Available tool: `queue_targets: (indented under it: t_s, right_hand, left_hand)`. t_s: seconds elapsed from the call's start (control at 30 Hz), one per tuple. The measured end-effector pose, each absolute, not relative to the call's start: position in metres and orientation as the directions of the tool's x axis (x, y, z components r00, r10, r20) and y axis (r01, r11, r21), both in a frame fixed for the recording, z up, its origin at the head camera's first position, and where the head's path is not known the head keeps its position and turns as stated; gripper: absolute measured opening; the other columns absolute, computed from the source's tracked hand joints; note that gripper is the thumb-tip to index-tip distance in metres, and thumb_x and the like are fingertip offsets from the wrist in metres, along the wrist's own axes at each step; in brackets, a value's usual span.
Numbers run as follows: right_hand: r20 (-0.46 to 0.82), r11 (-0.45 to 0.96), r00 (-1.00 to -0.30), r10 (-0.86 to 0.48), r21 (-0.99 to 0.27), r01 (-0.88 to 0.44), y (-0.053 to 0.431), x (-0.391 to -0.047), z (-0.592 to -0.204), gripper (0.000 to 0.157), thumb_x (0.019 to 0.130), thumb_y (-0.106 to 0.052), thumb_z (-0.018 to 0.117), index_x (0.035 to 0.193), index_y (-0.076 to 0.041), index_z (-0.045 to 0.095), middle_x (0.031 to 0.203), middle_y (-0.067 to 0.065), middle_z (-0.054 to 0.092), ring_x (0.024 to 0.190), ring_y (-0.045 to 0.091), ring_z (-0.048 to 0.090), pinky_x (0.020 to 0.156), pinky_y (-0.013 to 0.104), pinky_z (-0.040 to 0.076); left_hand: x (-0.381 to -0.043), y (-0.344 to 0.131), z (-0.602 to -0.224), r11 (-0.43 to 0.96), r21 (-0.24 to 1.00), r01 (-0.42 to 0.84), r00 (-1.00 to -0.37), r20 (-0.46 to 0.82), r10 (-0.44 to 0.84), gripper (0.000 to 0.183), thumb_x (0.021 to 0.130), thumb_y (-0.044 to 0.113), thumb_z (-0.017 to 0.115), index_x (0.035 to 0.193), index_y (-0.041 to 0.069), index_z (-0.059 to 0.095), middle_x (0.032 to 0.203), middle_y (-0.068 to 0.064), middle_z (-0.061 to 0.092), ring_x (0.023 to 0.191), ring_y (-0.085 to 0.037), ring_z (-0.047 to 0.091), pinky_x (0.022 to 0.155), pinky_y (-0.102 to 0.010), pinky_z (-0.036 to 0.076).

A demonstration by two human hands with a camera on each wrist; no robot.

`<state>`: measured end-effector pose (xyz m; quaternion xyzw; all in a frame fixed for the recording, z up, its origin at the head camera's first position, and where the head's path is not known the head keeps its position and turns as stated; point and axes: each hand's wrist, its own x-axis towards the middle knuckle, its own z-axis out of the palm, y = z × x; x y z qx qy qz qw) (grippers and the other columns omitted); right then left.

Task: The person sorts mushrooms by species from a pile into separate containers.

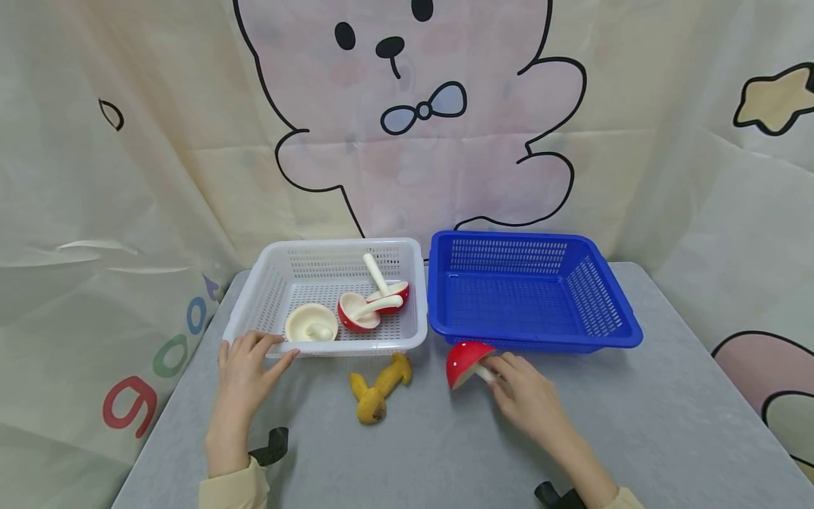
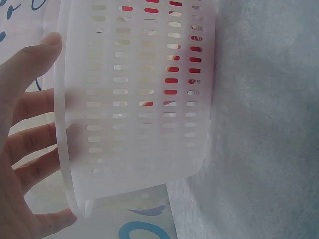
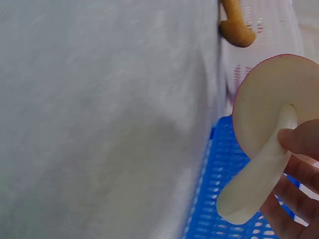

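Observation:
My right hand [image 1: 524,396] pinches the white stem of a red toy mushroom [image 1: 466,363] with pale dots on its cap, just in front of the blue basket. The right wrist view shows the thumb on the stem [image 3: 256,179] and the cap's pale underside. My left hand [image 1: 246,378] rests with spread fingers on the near-left rim of the white basket [image 1: 254,288]. Some of its fingertips reach over the rim [image 2: 61,119]. Inside that basket lie a cream mushroom [image 1: 311,323] and two red-capped mushrooms [image 1: 360,313] with their stems up.
A yellow-brown forked mushroom [image 1: 379,389] lies on the grey table [image 1: 407,466] between the hands. The blue basket [image 1: 534,343] stands to the right of the white one. A printed cloth [image 1: 191,141] hangs behind the table.

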<state>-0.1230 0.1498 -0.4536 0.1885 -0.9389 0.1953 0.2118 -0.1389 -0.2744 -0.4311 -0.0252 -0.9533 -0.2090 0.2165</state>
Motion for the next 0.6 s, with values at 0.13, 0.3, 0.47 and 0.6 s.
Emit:
queue_targets:
  t_s: [0.13, 0.3, 0.47, 0.6]
  right_hand:
    - [0.508, 0.841, -0.813, -0.285, -0.275, -0.467, 0.145, -0.120, -0.446, 0.030, 0.071, -0.003, 0.079, 0.098, -0.014, 0.070, 0.084, -0.006, 0.062, 0.073, 0.006, 0.054, 0.055, 0.023, 0.045]
    - [0.520, 0.832, -0.799, -0.302, -0.266, -0.487, 0.141, -0.118, -0.436, 0.031, 0.071, -0.005, 0.079, 0.099, -0.014, 0.070, 0.083, -0.006, 0.062, 0.072, 0.005, 0.052, 0.054, 0.021, 0.045]
    - [0.521, 0.817, -0.789, -0.325, -0.265, -0.512, 0.137, -0.118, -0.427, 0.030, 0.073, -0.006, 0.078, 0.100, -0.015, 0.069, 0.085, -0.007, 0.063, 0.074, 0.005, 0.052, 0.057, 0.021, 0.047]
    - [0.555, 0.802, -0.757, -0.345, -0.244, -0.545, 0.136, -0.119, -0.421, 0.030, 0.073, -0.005, 0.077, 0.100, -0.013, 0.069, 0.086, -0.006, 0.064, 0.075, 0.006, 0.053, 0.057, 0.023, 0.049]
  left_hand:
    - [-0.139, -0.275, -0.432, 0.911, 0.386, 0.145, -0.900, 0.433, -0.041, 0.035, 0.078, 0.031, 0.079, 0.101, 0.006, 0.069, 0.098, -0.012, 0.060, 0.101, -0.036, 0.052, 0.104, -0.074, 0.019]
    - [-0.139, -0.275, -0.432, 0.911, 0.385, 0.146, -0.899, 0.436, -0.040, 0.035, 0.078, 0.030, 0.079, 0.101, 0.006, 0.069, 0.098, -0.012, 0.060, 0.101, -0.037, 0.052, 0.103, -0.074, 0.019]
    - [-0.139, -0.275, -0.433, 0.912, 0.385, 0.141, -0.901, 0.432, -0.043, 0.035, 0.078, 0.030, 0.079, 0.102, 0.006, 0.069, 0.098, -0.012, 0.060, 0.102, -0.037, 0.052, 0.104, -0.074, 0.019]
    - [-0.139, -0.275, -0.430, 0.911, 0.388, 0.139, -0.907, 0.420, -0.041, 0.036, 0.079, 0.030, 0.078, 0.103, 0.006, 0.069, 0.100, -0.013, 0.060, 0.103, -0.037, 0.051, 0.104, -0.074, 0.019]
